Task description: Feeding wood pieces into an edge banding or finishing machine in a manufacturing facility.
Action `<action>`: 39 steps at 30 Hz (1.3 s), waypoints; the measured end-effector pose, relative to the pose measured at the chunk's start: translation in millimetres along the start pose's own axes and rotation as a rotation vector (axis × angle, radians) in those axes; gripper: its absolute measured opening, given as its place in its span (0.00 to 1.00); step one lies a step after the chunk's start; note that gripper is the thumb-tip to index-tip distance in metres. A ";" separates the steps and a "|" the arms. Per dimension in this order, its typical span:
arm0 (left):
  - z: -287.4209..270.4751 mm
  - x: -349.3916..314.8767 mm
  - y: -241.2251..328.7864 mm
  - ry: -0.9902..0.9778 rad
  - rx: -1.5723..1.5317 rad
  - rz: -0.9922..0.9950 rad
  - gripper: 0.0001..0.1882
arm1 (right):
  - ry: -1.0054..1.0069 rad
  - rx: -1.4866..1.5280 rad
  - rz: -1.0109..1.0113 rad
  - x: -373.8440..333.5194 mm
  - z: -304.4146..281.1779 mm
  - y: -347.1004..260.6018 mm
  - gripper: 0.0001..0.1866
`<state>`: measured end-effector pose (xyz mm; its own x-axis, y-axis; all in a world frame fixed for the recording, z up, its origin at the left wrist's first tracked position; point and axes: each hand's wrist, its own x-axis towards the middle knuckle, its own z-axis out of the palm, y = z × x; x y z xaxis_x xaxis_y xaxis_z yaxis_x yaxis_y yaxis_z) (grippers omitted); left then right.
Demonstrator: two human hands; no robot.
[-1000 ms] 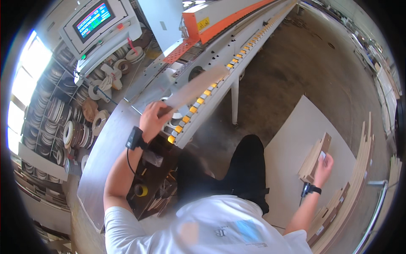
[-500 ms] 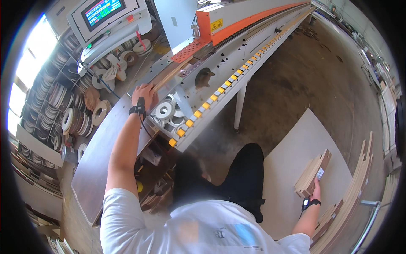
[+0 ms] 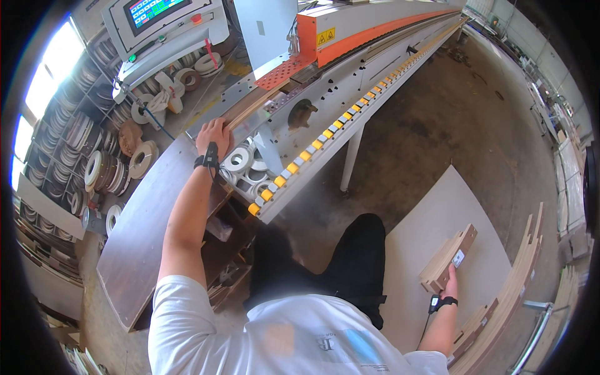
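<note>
My left hand (image 3: 214, 136) is at the machine's near left corner, fingers bent over the end of a long wooden strip (image 3: 251, 107). The strip runs along the machine bed toward the perforated orange plate (image 3: 286, 72). To the right, my right hand (image 3: 449, 285) grips the side of a short stack of wooden strips (image 3: 447, 257), near a white label on it. This stack is over a large pale board (image 3: 406, 297); I cannot tell whether it rests there. Some fingers of both hands are hidden.
A rail with yellow rollers (image 3: 305, 155) slants across the machine's front. White tape rolls (image 3: 239, 160) lie beside my left hand. Left stand a dark-topped table (image 3: 147, 240) and shelves of edging rolls (image 3: 62, 150). Long wooden strips (image 3: 509, 294) lie at the right.
The view has shifted slightly. My right hand and the stack appear a little lower and further left. My left hand stays at the strip's end.
</note>
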<state>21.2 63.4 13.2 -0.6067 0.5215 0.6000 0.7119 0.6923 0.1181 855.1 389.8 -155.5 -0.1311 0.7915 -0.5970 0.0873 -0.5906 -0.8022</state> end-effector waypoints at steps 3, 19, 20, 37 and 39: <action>-7.6 -6.3 -5.9 -0.027 -0.011 -0.034 0.12 | -0.019 0.047 -0.037 -13.3 34.8 1.1 0.46; -12.1 32.7 7.8 -0.366 0.237 0.034 0.27 | -0.069 0.075 -0.088 -26.2 82.1 19.2 0.46; -11.4 32.3 8.9 -0.360 0.233 0.019 0.26 | -0.043 0.079 -0.068 -27.4 82.1 19.0 0.46; -50.4 -15.7 14.4 -0.104 -0.192 0.203 0.16 | -0.023 0.168 -0.085 -34.9 86.4 16.7 0.42; -43.2 -10.2 2.7 -0.098 -0.105 0.277 0.20 | -0.012 0.162 -0.086 -31.1 85.4 20.0 0.42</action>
<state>44.6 38.4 41.7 -0.4122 0.7323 0.5421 0.8844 0.4647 0.0447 776.6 340.0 -152.3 -0.1433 0.8390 -0.5250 -0.0848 -0.5389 -0.8381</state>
